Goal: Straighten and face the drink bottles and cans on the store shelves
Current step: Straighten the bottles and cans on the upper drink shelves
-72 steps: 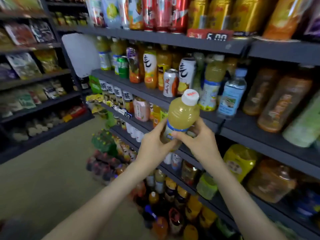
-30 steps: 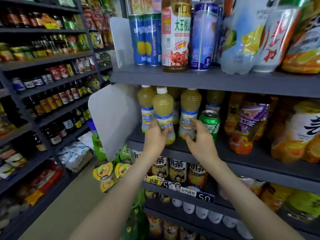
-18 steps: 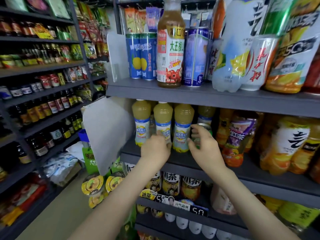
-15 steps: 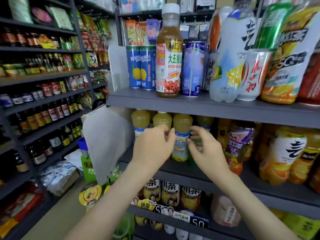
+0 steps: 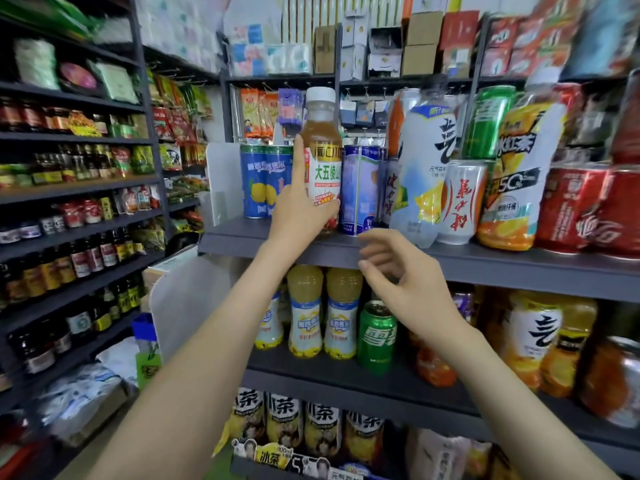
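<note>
I am in a narrow store aisle, facing grey metal shelves (image 5: 485,268) packed with drinks, with more dark shelving (image 5: 69,233) of sauce bottles and snack packs running down the left. On the upper shelf a tall amber drink bottle (image 5: 323,161) with a white cap stands near the front edge, between a pair of blue cans (image 5: 265,181) on its left and a blue-and-white can (image 5: 360,192) just beside it on the right; a white divider panel (image 5: 221,181) closes off the row at the far left. My left hand (image 5: 301,216) grasps that bottle low down, thumb across the label and index finger straight up its left side. My right hand (image 5: 408,282) hangs in front of the shelf edge, fingers loosely curled and holding nothing. Below it stand yellow juice bottles (image 5: 306,313) and a green can (image 5: 376,334). Half a second ago both hands were down at those juice bottles; now my left has come up to the shelf above.
</note>
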`<state>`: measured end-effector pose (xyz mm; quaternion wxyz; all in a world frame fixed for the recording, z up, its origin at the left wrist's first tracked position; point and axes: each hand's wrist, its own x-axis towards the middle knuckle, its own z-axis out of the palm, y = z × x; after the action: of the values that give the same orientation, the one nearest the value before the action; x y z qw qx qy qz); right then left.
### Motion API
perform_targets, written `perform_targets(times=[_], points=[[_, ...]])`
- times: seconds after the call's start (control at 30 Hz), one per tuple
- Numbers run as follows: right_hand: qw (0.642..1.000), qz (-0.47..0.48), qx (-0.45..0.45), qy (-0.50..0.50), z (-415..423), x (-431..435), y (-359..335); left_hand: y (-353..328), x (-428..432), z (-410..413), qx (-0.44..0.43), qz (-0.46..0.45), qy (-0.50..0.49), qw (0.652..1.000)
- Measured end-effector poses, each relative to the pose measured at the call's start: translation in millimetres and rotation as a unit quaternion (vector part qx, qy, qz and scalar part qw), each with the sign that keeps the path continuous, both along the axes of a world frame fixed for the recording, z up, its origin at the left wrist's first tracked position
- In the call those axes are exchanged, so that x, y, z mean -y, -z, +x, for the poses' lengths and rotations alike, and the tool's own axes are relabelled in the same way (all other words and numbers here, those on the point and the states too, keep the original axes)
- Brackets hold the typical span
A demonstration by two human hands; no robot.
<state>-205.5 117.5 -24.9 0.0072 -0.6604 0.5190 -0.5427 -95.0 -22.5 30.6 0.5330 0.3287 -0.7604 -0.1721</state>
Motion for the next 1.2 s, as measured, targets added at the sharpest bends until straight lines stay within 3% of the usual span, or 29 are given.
perform_targets(times=[0.13, 0.27, 0.43, 0.73, 0.83, 1.0, 1.2], points=[[0.999, -0.001, 0.044, -0.022, -5, -7, -18, 8, -22, 8, -0.064, -0.013, 0.004, 0.998], [0.994, 0.0, 0.103, -0.023, -4, -19, -31, 15, -74, 20, -0.115, -0.032, 0.087, 0.989], [0.977, 0.023, 0.196, -0.082, -13, -62, -38, 17, -136, 4, -0.087, 0.012, 0.286, 0.954], [0.965, 0.007, 0.253, 0.073, -127, -227, -22, 26, -253, -125, 0.053, 0.083, 0.484, 0.869], [0.949, 0.005, 0.293, 0.119, -178, -304, -13, 26, -307, -179, 0.086, 0.075, 0.485, 0.867], [0.93, -0.008, 0.314, 0.19, -263, -422, -9, 30, -396, -267, 0.05, 0.075, 0.442, 0.892], [0.913, -0.052, 0.326, 0.238, -354, -512, -7, 33, -465, -377, 0.075, 0.062, 0.406, 0.909]])
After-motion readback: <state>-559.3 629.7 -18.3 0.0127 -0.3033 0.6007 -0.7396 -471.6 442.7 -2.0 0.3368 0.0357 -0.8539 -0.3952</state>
